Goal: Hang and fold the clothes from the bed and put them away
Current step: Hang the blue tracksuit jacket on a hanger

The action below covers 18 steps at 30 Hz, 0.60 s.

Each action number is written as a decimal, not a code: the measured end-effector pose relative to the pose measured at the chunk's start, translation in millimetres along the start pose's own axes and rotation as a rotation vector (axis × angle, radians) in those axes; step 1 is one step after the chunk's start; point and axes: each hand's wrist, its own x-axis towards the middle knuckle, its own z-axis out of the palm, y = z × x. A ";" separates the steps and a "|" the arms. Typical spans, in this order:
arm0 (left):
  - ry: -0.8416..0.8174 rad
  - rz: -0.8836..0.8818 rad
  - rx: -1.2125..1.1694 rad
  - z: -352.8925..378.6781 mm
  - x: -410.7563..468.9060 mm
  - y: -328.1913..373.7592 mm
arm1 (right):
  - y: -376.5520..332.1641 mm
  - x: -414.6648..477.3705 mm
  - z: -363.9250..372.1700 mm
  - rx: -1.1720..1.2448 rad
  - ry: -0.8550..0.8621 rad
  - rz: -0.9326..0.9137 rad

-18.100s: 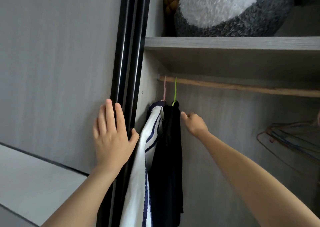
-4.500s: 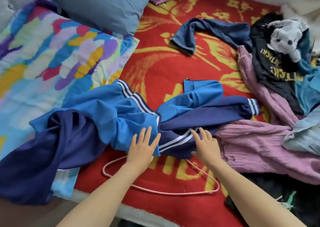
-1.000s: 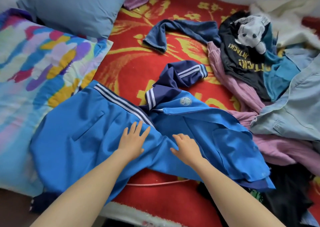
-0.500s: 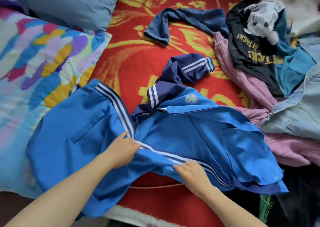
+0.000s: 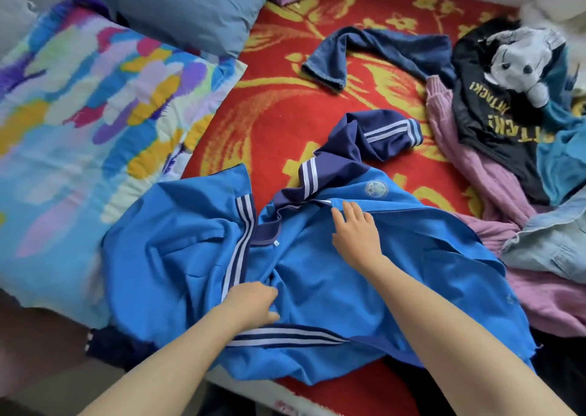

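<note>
The jacket (image 5: 317, 288) lies spread on the near part of the bed, bright blue with navy and white stripes, on the red blanket (image 5: 269, 123) and with its left side over the edge of the quilt (image 5: 79, 104). The left hand (image 5: 253, 304) sits low on the jacket, by a striped band, with its fingers curled in and gripping a bunched fold of the blue cloth. The right hand (image 5: 355, 234) lies further up, palm down on the jacket, its fingers fairly straight and a little apart, the tips touching the open front edge just below the round badge (image 5: 376, 189) — it presses rather than grips, as far as the view shows. One navy sleeve (image 5: 380, 139) is crumpled beyond the collar, its striped cuff on the blanket. Behind it lie jeans (image 5: 380, 47), bent in an arc. To the right is a heap of clothes: a pink sweater (image 5: 469, 168), a black shirt (image 5: 494, 123) with yellow letters over it, a grey and white plush toy (image 5: 523, 63) on top of the shirt, a teal garment (image 5: 561, 158) beside them, and a pale denim shirt (image 5: 555, 241) nearer, touching the jacket's right side. A blue pillow (image 5: 184, 6) rests at the far left, partly over the quilt.
</note>
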 end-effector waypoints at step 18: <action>0.279 -0.174 0.249 -81.0 79.3 -39.7 | 53.2 40.1 -42.3 0.151 0.297 0.022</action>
